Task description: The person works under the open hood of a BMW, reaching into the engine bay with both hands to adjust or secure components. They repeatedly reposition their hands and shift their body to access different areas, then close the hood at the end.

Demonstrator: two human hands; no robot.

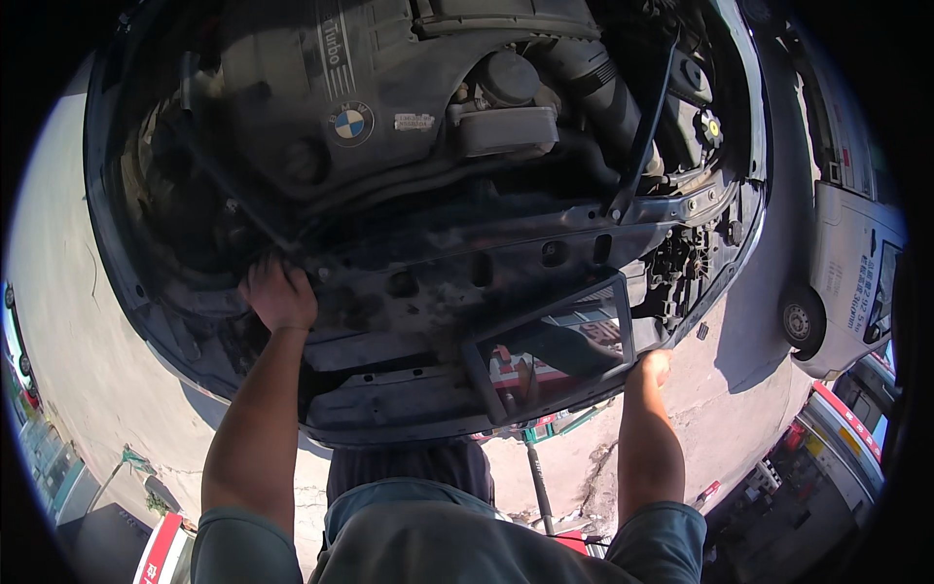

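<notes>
A car's front end with its engine bay exposed is in front of me. My left hand (282, 294) is at the dark front crossmember (438, 258), beside the lower end of a black brace bar (233, 185). Its fingers bend down and their tips are hidden in shadow. My right hand (654, 368) is closed at the right front corner, next to the exposed headlight area (681, 268); what it grips is hidden. Between the hands, a black-framed tablet-like panel (559, 350) with a glossy, reflecting face lies tilted on the car's front.
The dark engine cover (292, 88) fills the far part of the bay. A second brace bar (650, 127) slants at the right. A silver van (851, 263) is parked to the right. Below the front edge, a dark pole (538, 482) stands near my legs.
</notes>
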